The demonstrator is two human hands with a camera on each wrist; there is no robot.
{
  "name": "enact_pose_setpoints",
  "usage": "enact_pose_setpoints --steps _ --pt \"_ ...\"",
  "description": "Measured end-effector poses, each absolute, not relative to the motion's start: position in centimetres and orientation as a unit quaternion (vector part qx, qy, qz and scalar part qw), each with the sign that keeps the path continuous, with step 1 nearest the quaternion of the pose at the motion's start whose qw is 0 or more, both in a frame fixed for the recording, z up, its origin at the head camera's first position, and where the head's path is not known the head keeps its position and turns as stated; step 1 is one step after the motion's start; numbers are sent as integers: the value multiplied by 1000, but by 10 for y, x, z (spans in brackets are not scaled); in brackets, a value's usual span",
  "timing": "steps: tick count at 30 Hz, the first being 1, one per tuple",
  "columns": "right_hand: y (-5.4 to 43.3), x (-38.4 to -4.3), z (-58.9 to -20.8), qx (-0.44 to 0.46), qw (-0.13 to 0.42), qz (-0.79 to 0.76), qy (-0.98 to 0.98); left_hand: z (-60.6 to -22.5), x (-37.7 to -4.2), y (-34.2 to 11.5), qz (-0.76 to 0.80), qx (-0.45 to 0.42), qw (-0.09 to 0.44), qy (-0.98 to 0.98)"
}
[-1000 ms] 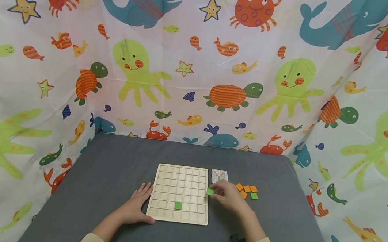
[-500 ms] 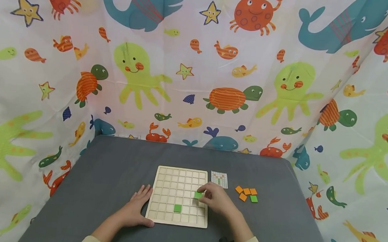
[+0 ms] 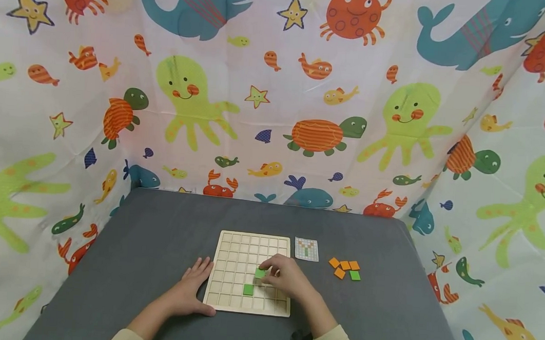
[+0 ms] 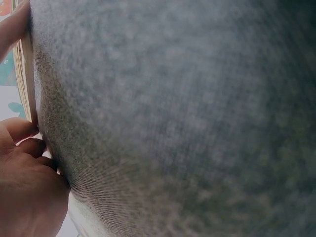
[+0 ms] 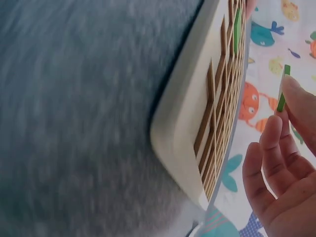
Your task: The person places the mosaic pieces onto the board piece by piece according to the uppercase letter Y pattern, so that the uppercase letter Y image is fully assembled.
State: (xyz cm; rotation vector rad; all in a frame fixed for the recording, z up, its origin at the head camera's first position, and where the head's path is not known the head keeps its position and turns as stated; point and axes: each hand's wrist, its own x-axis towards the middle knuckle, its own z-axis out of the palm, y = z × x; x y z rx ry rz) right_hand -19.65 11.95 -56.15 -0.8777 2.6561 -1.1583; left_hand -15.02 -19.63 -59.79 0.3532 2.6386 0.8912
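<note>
My right hand (image 3: 286, 278) is over the wooden grid board (image 3: 225, 255), pinching a green square tile (image 3: 260, 273) between thumb and fingers. The right wrist view shows that tile (image 5: 284, 91) edge-on, raised above the board. Another green tile (image 3: 248, 290) lies in a square of the grid, below and left of the held one. My left hand (image 3: 188, 292) rests at the board's left side, fingers spread and thumb near the lower left corner. In the left wrist view, fingers (image 4: 22, 129) of my left hand are right at the board's edge.
A small card (image 3: 306, 249) with a coloured grid pattern lies off the board's upper right. Further right, several orange tiles (image 3: 339, 273) and one loose green tile (image 3: 355, 275) lie on the grey table (image 3: 168, 221). A printed curtain (image 3: 255, 138) surrounds the table's back and sides.
My right hand has carried the green tile leftward, from the board's right edge to over its middle. The left hand stays at the board's left side.
</note>
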Motion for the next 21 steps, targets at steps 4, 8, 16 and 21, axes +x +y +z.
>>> enact_pose_setpoints --steps 4,8,16,21 --pt "110 -196 -566 -285 56 -386 876 -598 -150 -198 315 124 170 925" --pt "101 -195 -569 -263 62 -388 881 -598 -150 -197 315 125 170 925" --pt "91 -193 -574 -212 80 -368 902 -596 -150 -196 316 120 174 925" --pt "87 -193 -576 -189 89 -361 909 -594 -150 -195 317 117 176 924"
